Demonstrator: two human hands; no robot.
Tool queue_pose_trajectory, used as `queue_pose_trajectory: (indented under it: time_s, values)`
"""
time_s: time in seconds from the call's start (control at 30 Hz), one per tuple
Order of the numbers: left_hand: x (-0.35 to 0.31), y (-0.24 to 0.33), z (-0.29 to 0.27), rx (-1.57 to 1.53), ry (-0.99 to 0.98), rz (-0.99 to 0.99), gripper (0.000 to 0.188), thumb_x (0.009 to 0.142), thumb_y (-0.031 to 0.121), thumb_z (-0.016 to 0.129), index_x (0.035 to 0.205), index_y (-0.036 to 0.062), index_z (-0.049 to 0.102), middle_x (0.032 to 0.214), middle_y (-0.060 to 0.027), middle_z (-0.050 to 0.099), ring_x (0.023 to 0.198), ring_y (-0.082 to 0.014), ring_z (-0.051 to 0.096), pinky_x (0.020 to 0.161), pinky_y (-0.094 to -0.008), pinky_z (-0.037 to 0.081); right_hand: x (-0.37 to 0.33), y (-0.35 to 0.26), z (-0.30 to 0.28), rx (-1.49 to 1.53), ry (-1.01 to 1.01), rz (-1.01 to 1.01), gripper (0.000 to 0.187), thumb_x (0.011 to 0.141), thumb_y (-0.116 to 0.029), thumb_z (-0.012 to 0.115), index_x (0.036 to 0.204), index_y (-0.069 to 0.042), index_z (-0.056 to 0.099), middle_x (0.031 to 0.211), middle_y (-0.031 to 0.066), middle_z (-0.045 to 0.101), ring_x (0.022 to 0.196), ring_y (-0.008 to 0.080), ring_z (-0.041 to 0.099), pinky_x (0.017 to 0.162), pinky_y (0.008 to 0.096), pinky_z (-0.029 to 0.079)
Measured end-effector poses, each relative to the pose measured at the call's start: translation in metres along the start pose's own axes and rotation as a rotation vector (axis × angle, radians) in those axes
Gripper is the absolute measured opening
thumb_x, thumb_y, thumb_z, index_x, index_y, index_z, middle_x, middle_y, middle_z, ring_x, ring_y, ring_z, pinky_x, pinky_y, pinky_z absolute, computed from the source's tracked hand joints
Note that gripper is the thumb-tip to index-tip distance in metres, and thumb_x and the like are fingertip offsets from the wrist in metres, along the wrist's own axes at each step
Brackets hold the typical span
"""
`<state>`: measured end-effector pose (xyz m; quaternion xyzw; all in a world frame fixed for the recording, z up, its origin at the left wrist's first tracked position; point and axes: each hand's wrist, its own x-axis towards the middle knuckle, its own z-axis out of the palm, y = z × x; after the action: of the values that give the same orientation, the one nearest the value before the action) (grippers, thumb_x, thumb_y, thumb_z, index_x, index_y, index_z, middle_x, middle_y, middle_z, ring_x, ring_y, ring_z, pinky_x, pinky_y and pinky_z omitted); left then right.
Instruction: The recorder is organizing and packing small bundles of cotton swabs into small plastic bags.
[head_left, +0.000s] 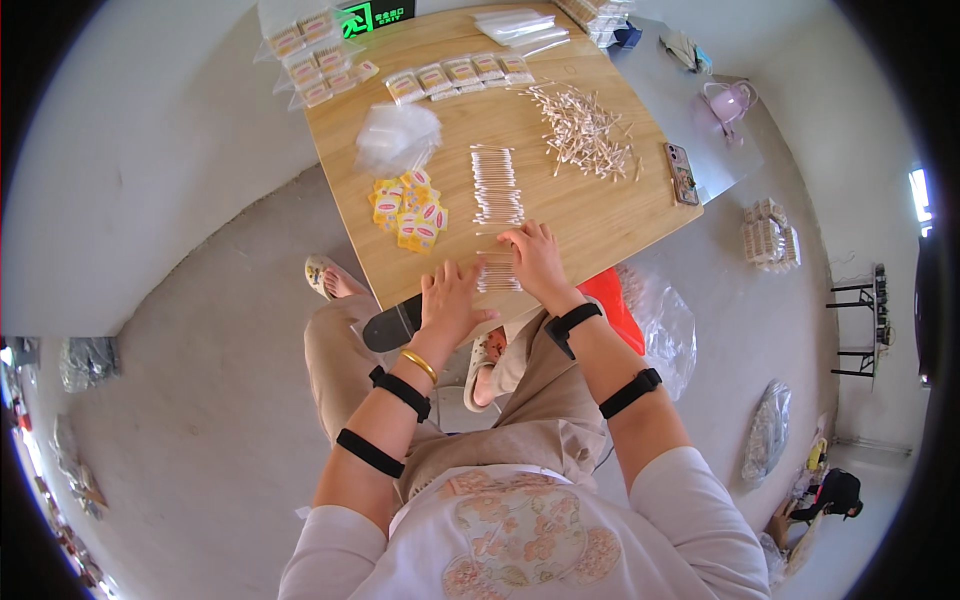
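Both my hands rest at the near edge of the wooden table, around a short row of cotton swabs (497, 273) laid side by side. My left hand (452, 300) is at the row's left ends, fingers spread and holding nothing. At the right ends is my right hand (538, 262), its fingers bent but apart, with no swab visibly gripped. Just beyond lies a longer row of cotton swabs (497, 188). A loose heap of cotton swabs (588, 130) spreads to the far right. Yellow printed cards (410, 210) and clear plastic bags (398, 140) lie to the left.
Filled swab packets (460, 76) line the table's (585, 215) far side, with stacked packets (318, 62) at the far left. Flat clear bags (515, 28) lie at the back. A phone (681, 174) sits at the right edge. A red bag (615, 308) hangs below.
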<state>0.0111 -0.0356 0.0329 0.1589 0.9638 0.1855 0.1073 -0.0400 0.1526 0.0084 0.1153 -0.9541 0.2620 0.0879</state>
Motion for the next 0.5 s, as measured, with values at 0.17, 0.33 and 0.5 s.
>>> queue_pose_trajectory:
  time_s: [0.17, 0.33, 0.5]
  values:
    - [-0.001, 0.000, -0.001, 0.011, -0.024, -0.003, 0.093, 0.070, 0.054, 0.081, 0.148, 0.0217, 0.042, 0.116, -0.0124, 0.051, 0.115, -0.0287, 0.051, 0.095, -0.0432, 0.036, -0.007, 0.004, -0.011, 0.033, 0.009, 0.022, 0.023, 0.087, -0.003, 0.056, 0.103, -0.012, 0.071, 0.100, 0.0091, 0.059, 0.100, 0.0325, 0.055, 0.089, 0.0443, 0.045]
    - [-0.005, -0.006, 0.004, -0.034, 0.022, 0.024, 0.093, 0.069, 0.051, 0.083, 0.146, 0.0199, 0.041, 0.116, -0.0101, 0.051, 0.116, -0.0269, 0.051, 0.095, -0.0437, 0.037, -0.026, 0.003, -0.015, 0.066, -0.063, -0.004, 0.027, 0.088, -0.003, 0.056, 0.110, -0.011, 0.068, 0.110, 0.0078, 0.060, 0.107, 0.0319, 0.054, 0.092, 0.0447, 0.044]
    - [-0.011, -0.010, 0.010, -0.088, 0.163, 0.014, 0.100, 0.073, 0.052, 0.080, 0.150, 0.0057, 0.035, 0.136, -0.0150, 0.045, 0.130, -0.0330, 0.042, 0.107, -0.0494, 0.032, -0.033, 0.001, -0.015, 0.058, -0.073, -0.044, 0.028, 0.088, -0.004, 0.056, 0.113, -0.011, 0.067, 0.115, 0.0077, 0.059, 0.114, 0.0321, 0.053, 0.096, 0.0441, 0.043]
